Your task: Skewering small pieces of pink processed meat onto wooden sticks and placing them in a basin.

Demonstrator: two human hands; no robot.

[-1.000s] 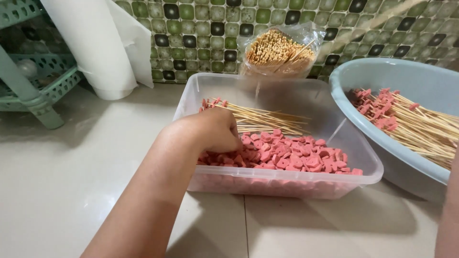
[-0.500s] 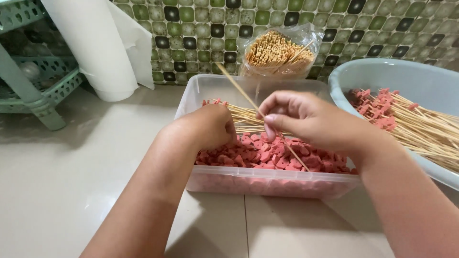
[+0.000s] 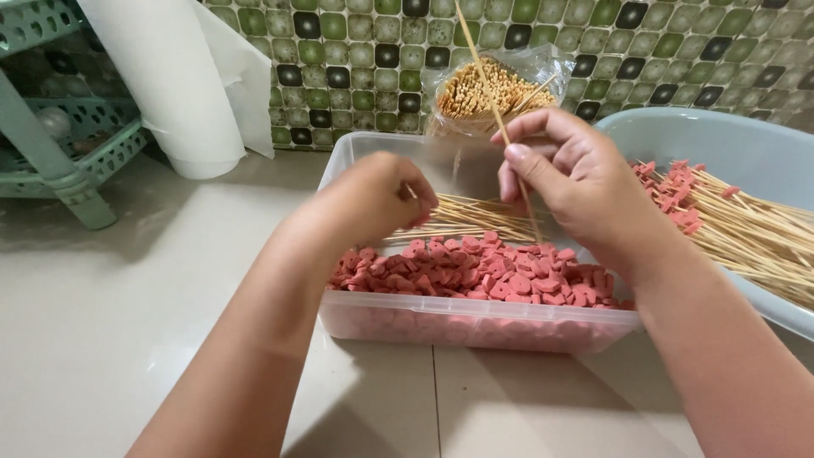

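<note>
Skewer (image 3: 496,119) is standing nearly upright, pinched in the right hand (image 3: 564,174), its lower tip pointing down at the pink sausage slices (image 3: 475,271) in the clear plastic tub (image 3: 475,322). Left hand (image 3: 381,195) is hovering just beside it, fingers curled shut around what looks like a slice, level with the stick's lower end.

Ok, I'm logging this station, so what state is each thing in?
clear tub: lidless, holds pink slices and bare skewers
pink slices: loose pile
skewer: held near upright, bare
right hand: pinching the skewer
left hand: closed over the tub
grey basin: holds loaded skewers
skewer bag: open
</note>
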